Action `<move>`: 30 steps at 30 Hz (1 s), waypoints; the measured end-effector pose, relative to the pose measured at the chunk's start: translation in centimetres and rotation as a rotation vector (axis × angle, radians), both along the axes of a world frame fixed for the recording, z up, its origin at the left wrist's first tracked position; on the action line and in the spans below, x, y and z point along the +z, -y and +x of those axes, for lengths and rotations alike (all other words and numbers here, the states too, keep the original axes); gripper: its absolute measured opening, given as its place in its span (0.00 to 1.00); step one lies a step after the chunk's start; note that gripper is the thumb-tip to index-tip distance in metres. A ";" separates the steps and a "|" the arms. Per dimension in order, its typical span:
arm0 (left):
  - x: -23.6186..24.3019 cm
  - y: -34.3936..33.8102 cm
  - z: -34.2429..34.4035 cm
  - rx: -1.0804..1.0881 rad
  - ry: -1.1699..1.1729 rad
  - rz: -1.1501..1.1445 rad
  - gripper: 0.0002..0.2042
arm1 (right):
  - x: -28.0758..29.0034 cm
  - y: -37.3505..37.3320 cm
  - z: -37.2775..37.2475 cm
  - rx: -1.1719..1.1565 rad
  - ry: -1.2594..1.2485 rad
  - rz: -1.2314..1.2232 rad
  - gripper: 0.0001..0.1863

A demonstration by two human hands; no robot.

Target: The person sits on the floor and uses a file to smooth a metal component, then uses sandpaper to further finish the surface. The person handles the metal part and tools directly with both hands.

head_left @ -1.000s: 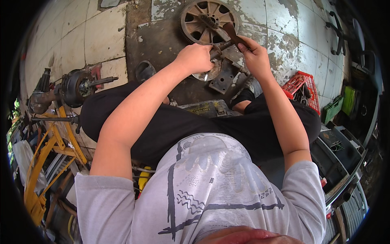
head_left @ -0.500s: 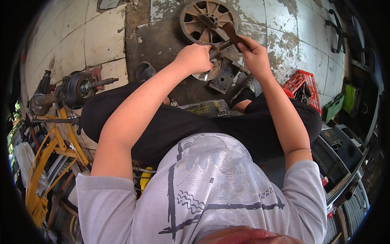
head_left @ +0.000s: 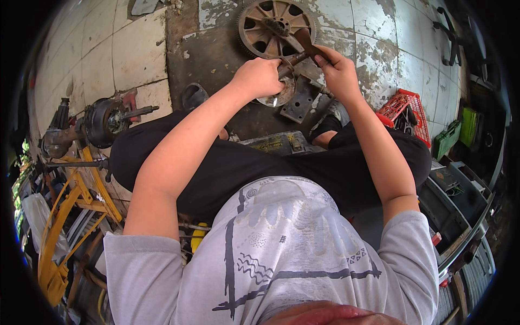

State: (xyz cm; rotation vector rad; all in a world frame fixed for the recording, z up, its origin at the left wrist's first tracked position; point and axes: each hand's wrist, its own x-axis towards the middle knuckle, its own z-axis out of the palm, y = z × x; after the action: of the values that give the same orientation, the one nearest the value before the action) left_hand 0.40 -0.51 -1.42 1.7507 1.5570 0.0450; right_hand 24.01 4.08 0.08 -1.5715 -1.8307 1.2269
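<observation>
- Gripping a shaft [head_left: 294, 61] in the left hand [head_left: 259, 79], with fingers curled round its near end and partly hidden behind the knuckles.
- Pinching a brown strip [head_left: 307, 44] between thumb and fingers of the right hand [head_left: 339, 73], at the shaft's far part; cannot tell whether touching it.
- Slanting away to the right from the left hand, the shaft, with a collar [head_left: 286, 67] just beside those fingers.
- Beyond both hands, flat on the floor [head_left: 130, 59]: a large toothed wheel [head_left: 286, 24].
- Below the left hand: a shiny disc [head_left: 279, 98], partly covered; just right of it, a block [head_left: 299, 104] with holes.
- Left of the disc: a dark cup [head_left: 193, 96].
- Nearer the body, between the legs: a worn box [head_left: 271, 143].
- Far right: a red basket [head_left: 398, 105] holding tools, near a green case [head_left: 448, 141].
- Far left: a greasy axle [head_left: 103, 123] above a yellow stand [head_left: 50, 260].
</observation>
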 end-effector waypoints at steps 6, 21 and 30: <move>0.3 0.0 -0.2 -0.016 -0.015 -0.005 0.28 | -1.5 -0.3 0.4 -0.007 0.055 -0.070 0.17; 0.6 -0.1 -0.2 -0.022 -0.018 -0.031 0.32 | -1.8 -0.2 0.3 0.002 0.046 0.007 0.17; 0.3 0.0 -0.2 -0.011 -0.025 -0.019 0.31 | 0.2 -0.3 -0.1 0.014 0.041 -0.059 0.17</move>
State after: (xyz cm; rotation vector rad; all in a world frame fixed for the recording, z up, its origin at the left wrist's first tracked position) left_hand 0.25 -0.47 -1.12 1.7508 1.5607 0.0025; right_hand 23.93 4.41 0.26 -1.6291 -1.8490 1.2744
